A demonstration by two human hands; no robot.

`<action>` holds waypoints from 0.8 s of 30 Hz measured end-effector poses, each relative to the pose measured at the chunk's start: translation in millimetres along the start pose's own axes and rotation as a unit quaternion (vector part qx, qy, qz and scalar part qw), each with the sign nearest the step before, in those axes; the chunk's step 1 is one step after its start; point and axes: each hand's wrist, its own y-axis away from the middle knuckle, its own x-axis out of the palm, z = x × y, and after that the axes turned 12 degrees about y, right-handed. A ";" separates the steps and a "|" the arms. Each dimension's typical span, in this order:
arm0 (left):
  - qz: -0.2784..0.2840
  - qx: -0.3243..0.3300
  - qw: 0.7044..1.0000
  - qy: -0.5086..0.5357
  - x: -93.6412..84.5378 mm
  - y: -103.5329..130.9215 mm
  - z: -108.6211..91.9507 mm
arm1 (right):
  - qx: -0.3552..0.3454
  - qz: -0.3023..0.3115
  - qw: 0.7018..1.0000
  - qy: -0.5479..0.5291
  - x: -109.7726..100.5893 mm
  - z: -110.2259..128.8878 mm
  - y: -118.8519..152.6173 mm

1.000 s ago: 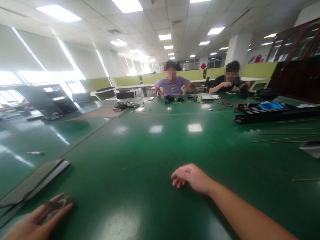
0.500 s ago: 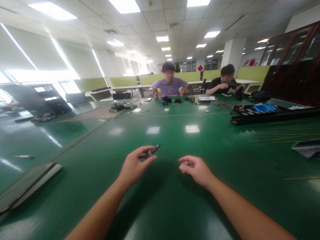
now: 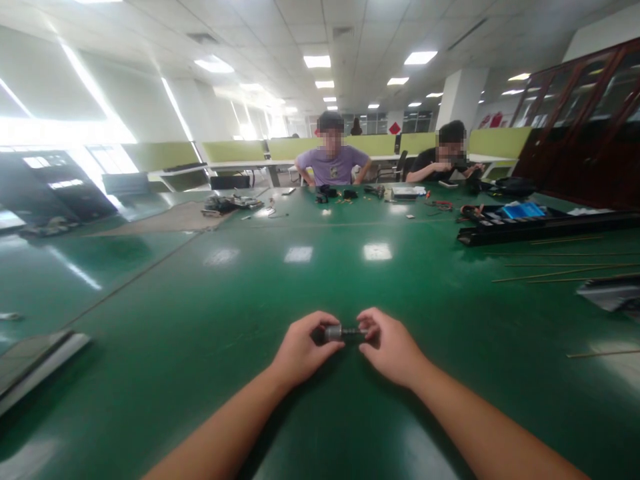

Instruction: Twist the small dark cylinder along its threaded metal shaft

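Note:
My left hand (image 3: 307, 347) pinches a small grey metal cylinder (image 3: 333, 333) between thumb and fingers. From the cylinder's right end a thin dark shaft (image 3: 353, 332) points toward my right hand (image 3: 393, 343), lying roughly level. The fingers of my right hand are curled at the shaft's far end, which they partly hide; its thumb sits lower, a little apart from the shaft. Both hands are just above the green tabletop (image 3: 320, 413), close together. The exact kind of the metal part is too small to make out.
A flat dark panel (image 3: 37, 363) lies at the left. On the right are a long black channel (image 3: 530, 230), several thin rods (image 3: 565, 265) and a dark grey piece (image 3: 607, 293). Two people (image 3: 333, 163) sit across the table, near small parts and tools.
My left hand has moved right and nearer to me, bringing the metal part level and up to my right hand. The right hand's fingers now meet the shaft end. The view has turned slightly right.

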 end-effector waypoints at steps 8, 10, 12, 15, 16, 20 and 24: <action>0.020 0.026 0.999 0.002 2.3 1.8 -0.5 | -0.050 -0.009 0.999 0.020 -3.8 8.3 3.0; 0.023 0.030 0.999 -0.001 2.6 2.4 -0.8 | -0.062 -0.011 0.998 0.020 -3.5 9.2 3.7; 0.026 0.031 0.999 -0.002 3.0 3.0 -1.4 | -0.068 -0.013 0.997 0.024 -3.3 9.6 4.1; 0.026 0.033 0.999 0.001 3.7 3.9 -2.9 | -0.072 -0.014 0.997 0.028 -3.2 9.7 4.1; 0.027 0.036 0.999 0.004 4.0 4.2 -3.5 | -0.073 -0.014 0.997 0.027 -3.2 9.7 4.0; 0.039 0.043 0.998 0.014 4.9 4.5 -5.5 | -0.083 -0.013 0.996 0.025 -2.8 9.7 3.6; 0.045 0.040 0.998 0.014 5.0 4.4 -7.0 | -0.089 -0.017 0.996 0.025 -3.1 10.1 3.8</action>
